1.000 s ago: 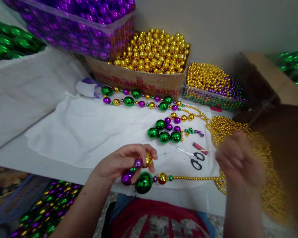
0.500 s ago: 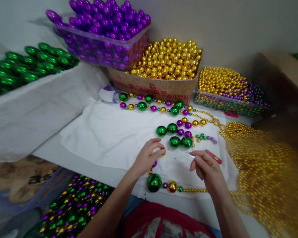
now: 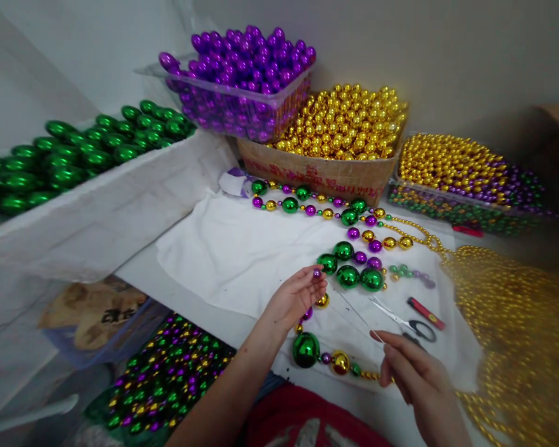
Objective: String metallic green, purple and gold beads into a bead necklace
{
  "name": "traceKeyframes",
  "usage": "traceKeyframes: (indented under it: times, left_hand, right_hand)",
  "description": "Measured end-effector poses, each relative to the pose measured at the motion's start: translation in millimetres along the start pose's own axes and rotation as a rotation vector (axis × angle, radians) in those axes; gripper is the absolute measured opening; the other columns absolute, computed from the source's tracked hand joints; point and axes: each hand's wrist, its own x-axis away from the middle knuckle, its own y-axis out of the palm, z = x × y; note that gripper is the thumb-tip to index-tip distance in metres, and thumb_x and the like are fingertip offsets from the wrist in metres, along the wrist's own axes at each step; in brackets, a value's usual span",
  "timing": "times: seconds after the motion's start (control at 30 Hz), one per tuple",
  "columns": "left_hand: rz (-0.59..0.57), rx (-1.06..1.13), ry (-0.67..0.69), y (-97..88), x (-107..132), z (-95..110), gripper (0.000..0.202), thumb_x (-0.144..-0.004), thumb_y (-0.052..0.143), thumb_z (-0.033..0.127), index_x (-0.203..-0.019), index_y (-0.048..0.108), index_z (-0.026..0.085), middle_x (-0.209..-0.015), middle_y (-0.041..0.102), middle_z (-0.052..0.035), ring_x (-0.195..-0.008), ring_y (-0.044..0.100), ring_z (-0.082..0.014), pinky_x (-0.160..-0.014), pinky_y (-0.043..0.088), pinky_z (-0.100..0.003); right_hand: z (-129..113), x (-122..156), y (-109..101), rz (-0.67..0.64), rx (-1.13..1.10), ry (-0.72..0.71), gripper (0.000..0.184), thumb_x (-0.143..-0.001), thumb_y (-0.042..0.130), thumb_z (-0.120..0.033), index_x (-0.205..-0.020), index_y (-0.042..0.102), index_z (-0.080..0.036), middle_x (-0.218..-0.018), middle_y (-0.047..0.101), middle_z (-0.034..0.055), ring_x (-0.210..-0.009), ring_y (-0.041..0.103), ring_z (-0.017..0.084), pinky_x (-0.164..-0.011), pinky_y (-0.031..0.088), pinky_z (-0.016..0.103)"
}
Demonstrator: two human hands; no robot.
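Observation:
Between the fingertips of my left hand is a small purple bead. My right hand pinches a thin pale thread, which stretches toward my left hand. Under my left hand runs a partly strung bead necklace: a gold bead, a purple bead, a large green bead and a larger gold bead, leading to a gold bead chain. Loose large green beads lie just beyond my hands, with purple beads beside them.
Scissors and a red-handled cutter lie on the white cloth. Behind are a tub of purple beads, a carton of gold beads and a foam box of green ones. Gold chains heap at right.
My left hand has left the gold bead and now holds a small purple one. My right hand has drawn nearer me, uncovering the scissors. The whole view has shifted.

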Motion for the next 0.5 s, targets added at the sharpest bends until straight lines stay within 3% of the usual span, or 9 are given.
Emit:
traceKeyframes:
  times: [0.17, 0.5]
  left_hand:
    - [0.046, 0.05, 0.003, -1.9, -0.5, 0.1, 0.012, -0.083, 0.06, 0.013, -0.093, 0.064, 0.009, -0.089, 0.068, -0.0086, -0.076, 0.064, -0.0126, -0.073, 0.053, -0.023]
    - [0.047, -0.002, 0.032, -0.4, 3.1, -0.1, 0.011, -0.081, 0.062, 0.014, -0.091, 0.064, 0.01, -0.09, 0.068, -0.0082, -0.074, 0.064, -0.012, -0.073, 0.053, -0.023]
  right_hand:
    - [2.2, 4.9, -5.5, -0.012, 0.106, -0.008, 0.045, -0.08, 0.057, -0.052, -0.103, 0.069, -0.015, -0.05, 0.055, 0.0003, -0.042, 0.035, 0.008, -0.04, 0.022, 0.02]
    - [-4.2, 7.7, 0.8, -0.008, 0.086, -0.019, 0.041, -0.082, 0.057, -0.047, -0.103, 0.069, -0.015, -0.049, 0.053, -0.0012, -0.043, 0.034, 0.008, -0.042, 0.02, 0.022]
